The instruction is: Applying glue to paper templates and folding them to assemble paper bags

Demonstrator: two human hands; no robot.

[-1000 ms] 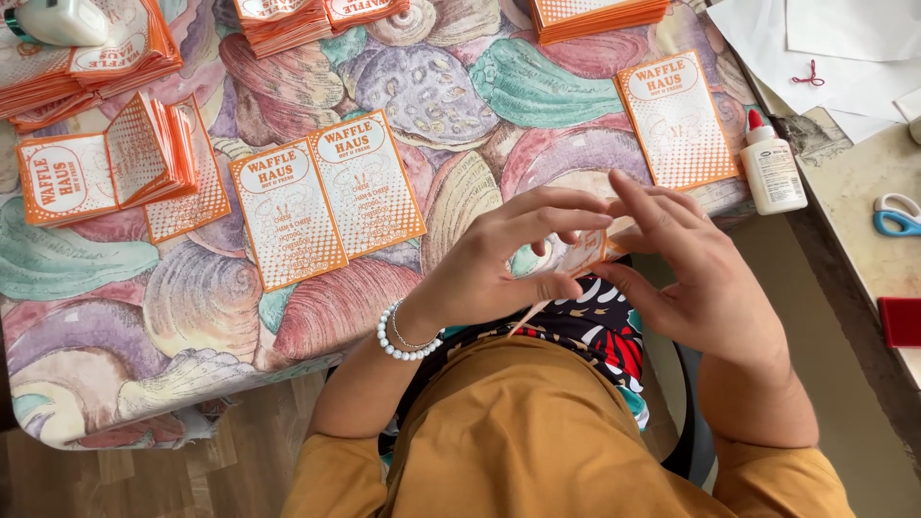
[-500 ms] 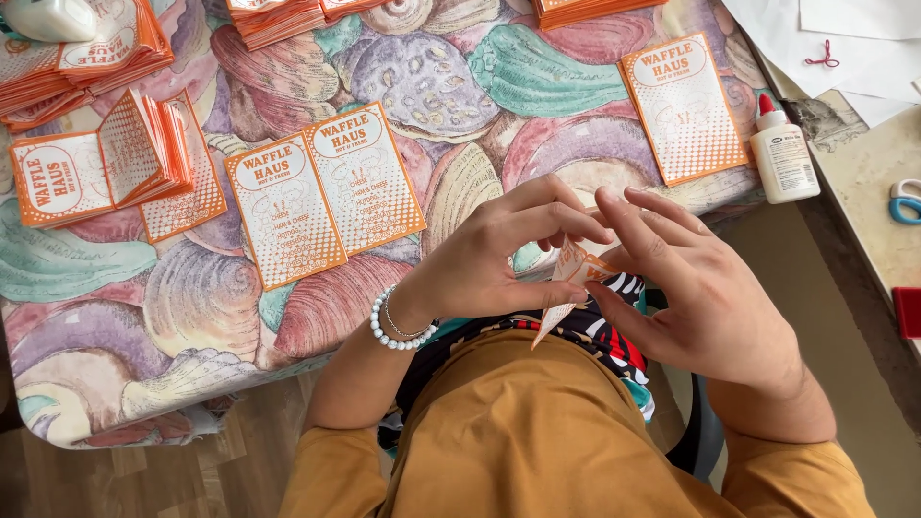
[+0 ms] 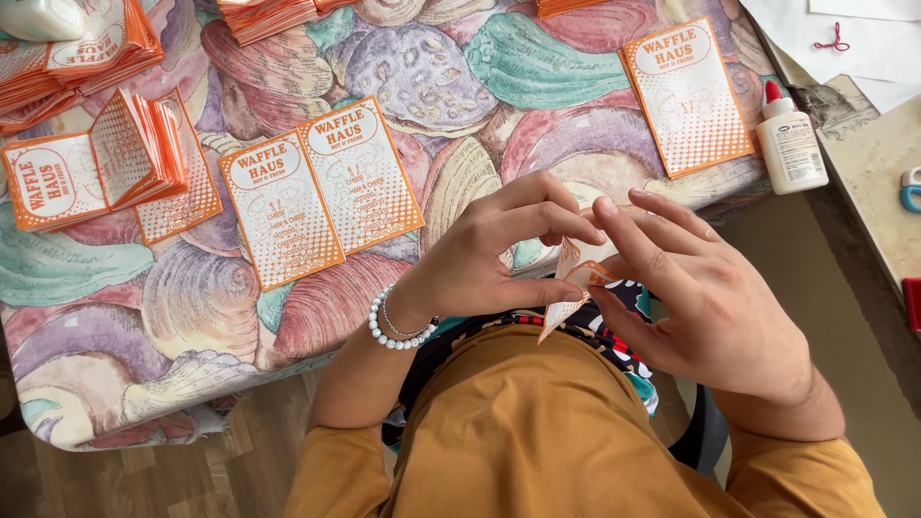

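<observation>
Tablecloth (image 3: 432,77) of painted shells bears orange leaflets (image 3: 321,187).

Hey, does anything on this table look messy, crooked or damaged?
Nothing looks damaged or spilled. The glue bottle stands upright and capped. Two orange leaflets lie flat side by side, slightly tilted. The left hand and right hand pinch a small folded paper piece.

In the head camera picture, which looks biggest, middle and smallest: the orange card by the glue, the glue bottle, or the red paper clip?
1. Orange card
2. Glue bottle
3. Red paper clip
</observation>
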